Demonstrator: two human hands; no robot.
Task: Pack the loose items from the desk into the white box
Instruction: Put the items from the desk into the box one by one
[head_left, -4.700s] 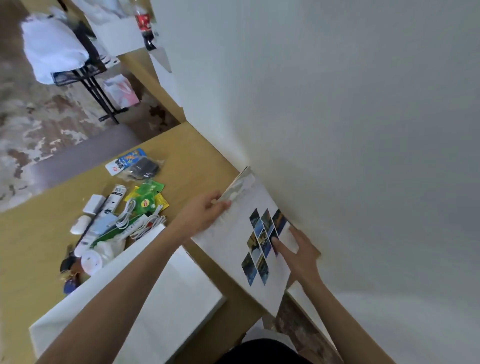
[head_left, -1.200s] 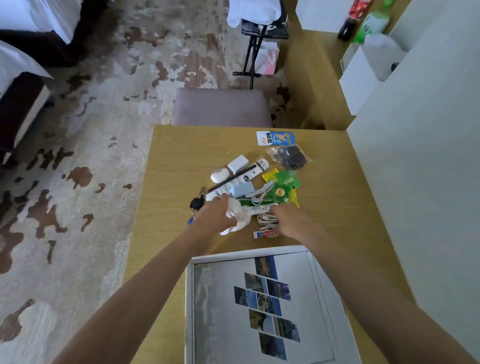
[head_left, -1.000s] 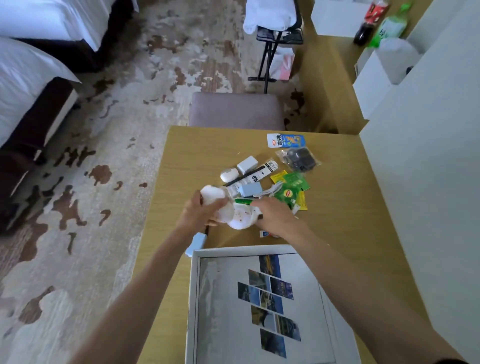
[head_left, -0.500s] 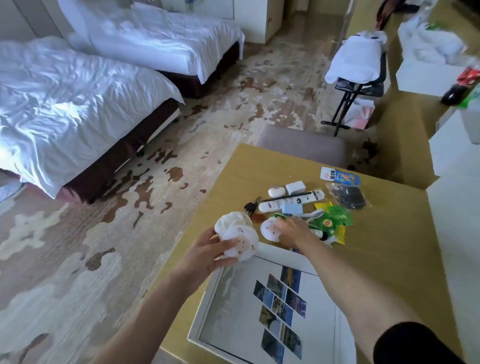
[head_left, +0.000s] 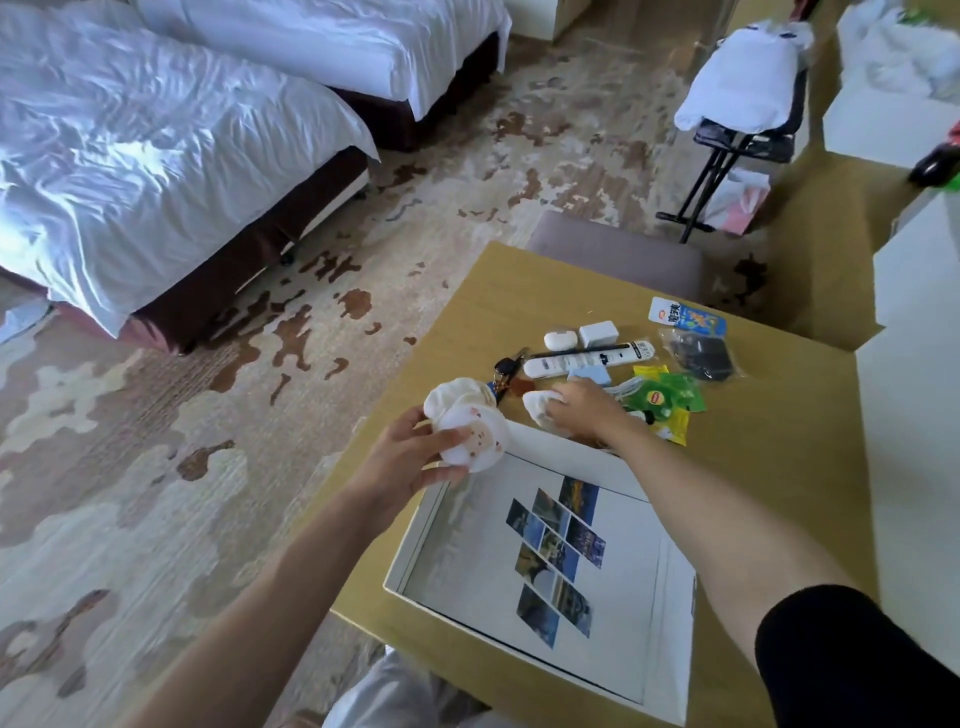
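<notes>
The white box (head_left: 415, 530) lies open on the wooden desk (head_left: 467, 312), with a white sheet printed with small photos (head_left: 558, 551) inside it. My left hand (head_left: 405, 457) holds a white bundled sock with a cartoon face (head_left: 470, 428) above the box's far left corner. My right hand (head_left: 582, 410) rests on a second white rolled piece (head_left: 537, 408) lying on the desk just beyond the box. Behind it lies the pile of loose items: a white tube (head_left: 587, 358), green tea sachets (head_left: 660, 397), keys (head_left: 506, 369), a white charger (head_left: 598, 334).
A grey stool (head_left: 613, 254) stands at the desk's far edge. Two beds (head_left: 156, 130) with white sheets fill the left. A folding rack (head_left: 727, 150) with white laundry stands at the back. A white wall (head_left: 914, 415) borders the desk on the right.
Since one second ago my left hand has lifted the white sock off the pile toward the box's corner. My right hand stays at the pile on the second white piece.
</notes>
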